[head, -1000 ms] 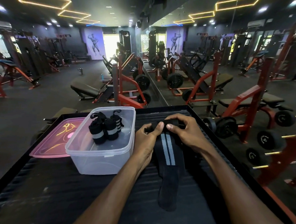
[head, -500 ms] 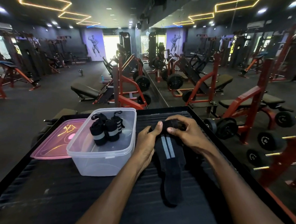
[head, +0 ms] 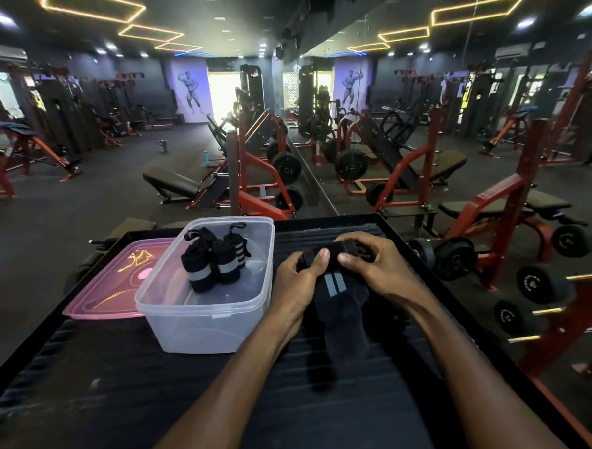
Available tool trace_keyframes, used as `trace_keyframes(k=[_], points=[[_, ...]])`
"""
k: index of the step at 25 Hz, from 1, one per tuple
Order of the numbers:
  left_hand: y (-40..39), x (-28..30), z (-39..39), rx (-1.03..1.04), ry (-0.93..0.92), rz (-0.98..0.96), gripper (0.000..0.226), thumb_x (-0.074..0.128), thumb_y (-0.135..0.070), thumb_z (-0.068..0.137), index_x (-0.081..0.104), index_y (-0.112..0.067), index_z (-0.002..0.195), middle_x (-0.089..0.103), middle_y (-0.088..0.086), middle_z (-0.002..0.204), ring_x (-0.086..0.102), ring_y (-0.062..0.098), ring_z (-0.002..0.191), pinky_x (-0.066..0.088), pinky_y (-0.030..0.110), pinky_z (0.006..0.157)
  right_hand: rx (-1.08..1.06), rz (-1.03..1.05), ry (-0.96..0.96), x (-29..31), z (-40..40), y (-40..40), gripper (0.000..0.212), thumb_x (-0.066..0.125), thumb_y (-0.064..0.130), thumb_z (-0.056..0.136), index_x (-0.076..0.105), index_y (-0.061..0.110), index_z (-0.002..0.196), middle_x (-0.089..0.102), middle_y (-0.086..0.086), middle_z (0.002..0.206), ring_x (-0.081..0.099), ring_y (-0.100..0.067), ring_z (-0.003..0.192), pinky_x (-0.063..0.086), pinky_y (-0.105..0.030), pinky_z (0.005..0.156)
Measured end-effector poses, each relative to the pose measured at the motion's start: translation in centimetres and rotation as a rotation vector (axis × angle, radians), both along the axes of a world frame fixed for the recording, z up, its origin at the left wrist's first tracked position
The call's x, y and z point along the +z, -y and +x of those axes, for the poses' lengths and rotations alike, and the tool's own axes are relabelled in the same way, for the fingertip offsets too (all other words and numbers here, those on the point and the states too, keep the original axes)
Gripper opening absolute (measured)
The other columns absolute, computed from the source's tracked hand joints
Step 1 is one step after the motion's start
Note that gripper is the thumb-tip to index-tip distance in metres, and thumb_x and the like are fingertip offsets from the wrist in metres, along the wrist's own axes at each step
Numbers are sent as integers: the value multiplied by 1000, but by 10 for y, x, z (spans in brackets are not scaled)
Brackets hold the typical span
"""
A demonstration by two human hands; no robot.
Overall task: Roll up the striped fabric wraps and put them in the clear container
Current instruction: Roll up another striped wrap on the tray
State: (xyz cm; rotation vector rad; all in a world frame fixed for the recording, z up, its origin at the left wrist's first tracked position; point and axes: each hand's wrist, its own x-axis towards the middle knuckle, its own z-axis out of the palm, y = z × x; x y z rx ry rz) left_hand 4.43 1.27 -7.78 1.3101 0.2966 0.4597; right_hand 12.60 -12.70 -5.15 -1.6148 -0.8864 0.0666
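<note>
A black fabric wrap with two grey stripes (head: 338,312) lies lengthwise on the black ribbed platform (head: 141,405), its far end rolled into a thick coil. My left hand (head: 298,283) grips the coil's left side, thumb on top. My right hand (head: 378,263) curls over the coil's right side. The loose tail runs toward me. To the left stands the clear container (head: 207,322), holding three rolled striped wraps (head: 213,261) upright near its far left corner.
A pink translucent lid (head: 113,283) lies flat left of the container, partly under it. The platform has a raised black rim. Red weight benches, plates and a dumbbell rack (head: 542,282) stand beyond and to the right.
The roll has grown and the loose tail has shortened, pulled away from me. Less of the grey stripes shows. Both hands stayed at the coil.
</note>
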Motion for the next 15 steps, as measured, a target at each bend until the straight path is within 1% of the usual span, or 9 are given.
trace_keyframes(k=[1,3,5,7,9,11,12,14,15], points=[[-2,-1,0,13,7,33,19,73,-31,82,73,-19,97,77,8,99,73,27,97,54,51,96,11,-9,-9,-1,1,-1,22,71,6,89,70,5,110,73,-8,107,69,-9,96,55,-21,83],[-3,-3,0,49,6,118,16,71,-29,82,73,-26,97,77,2,99,73,22,99,54,50,97,18,-51,-95,0,0,-2,20,69,19,92,71,9,109,73,-11,107,68,-14,92,53,-26,78],[-2,-4,-1,61,12,173,18,70,-24,83,72,-29,101,77,-1,101,72,19,101,54,48,97,4,-85,-145,-1,0,-3,21,66,27,94,72,10,103,73,-12,102,67,-11,86,50,-25,76],[0,-2,-1,39,30,153,22,74,-30,77,72,-29,100,76,2,103,71,23,103,53,51,97,-26,-59,-79,0,0,-2,13,68,18,93,71,8,100,73,-4,94,68,0,82,50,-18,76],[2,-1,0,21,45,95,30,79,-44,69,75,-27,94,76,7,103,71,27,104,52,52,99,-26,-33,-32,1,-1,0,15,72,8,89,71,9,104,75,-2,100,70,-2,91,53,-18,82],[-1,-1,2,62,35,120,35,78,-53,66,76,-27,90,77,7,101,71,27,103,52,52,99,-16,-38,-3,-1,0,0,23,74,5,86,71,9,108,75,-7,107,70,-16,102,55,-27,90],[-3,-2,2,86,36,148,31,77,-50,68,75,-28,89,77,5,99,71,26,102,52,51,99,-2,-39,-17,-1,1,0,23,74,6,86,71,9,109,74,-10,108,70,-20,102,55,-32,91],[-4,-3,2,120,31,202,18,73,-40,74,73,-31,90,76,1,98,70,23,100,53,52,97,29,-45,-138,-2,0,-2,21,73,21,89,70,8,105,73,-15,104,69,-29,94,54,-45,86],[-5,-4,2,127,27,231,14,72,-34,76,72,-34,90,75,-3,98,69,22,101,53,52,96,38,-66,-201,-3,0,-4,29,70,33,91,70,6,102,72,-18,100,68,-35,89,52,-54,82]])
